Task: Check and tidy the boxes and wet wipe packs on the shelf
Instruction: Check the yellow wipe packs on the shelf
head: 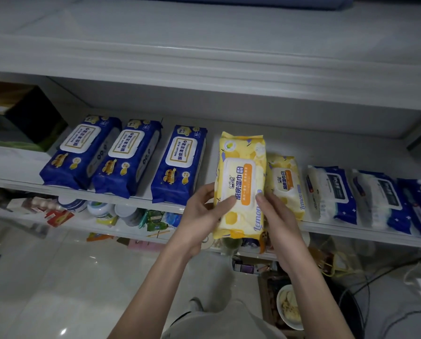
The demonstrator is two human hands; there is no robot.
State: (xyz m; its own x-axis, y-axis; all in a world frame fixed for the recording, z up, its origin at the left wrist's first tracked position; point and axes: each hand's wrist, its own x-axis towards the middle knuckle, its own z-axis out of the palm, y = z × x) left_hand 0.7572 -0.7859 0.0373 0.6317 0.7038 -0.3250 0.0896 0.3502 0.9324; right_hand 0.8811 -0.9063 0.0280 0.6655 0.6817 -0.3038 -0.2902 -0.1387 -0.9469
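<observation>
Presently, both hands hold one large yellow plastic wet wipe pack (241, 172) with a white flip lid. The left hand (204, 211) is curled round its left edge, thumb on top, and the right hand (275, 216) clasps its right edge. The pack's near end overhangs the front edge of the white shelf (253, 140), just beside a smaller yellow pack (286, 184). Dark blue packs (128, 157) lie to the left, blue-and-white packs (331, 194) to the right.

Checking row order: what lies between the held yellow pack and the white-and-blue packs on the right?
A second yellow pack lies on the shelf there, beside the held pack; head view.
</observation>
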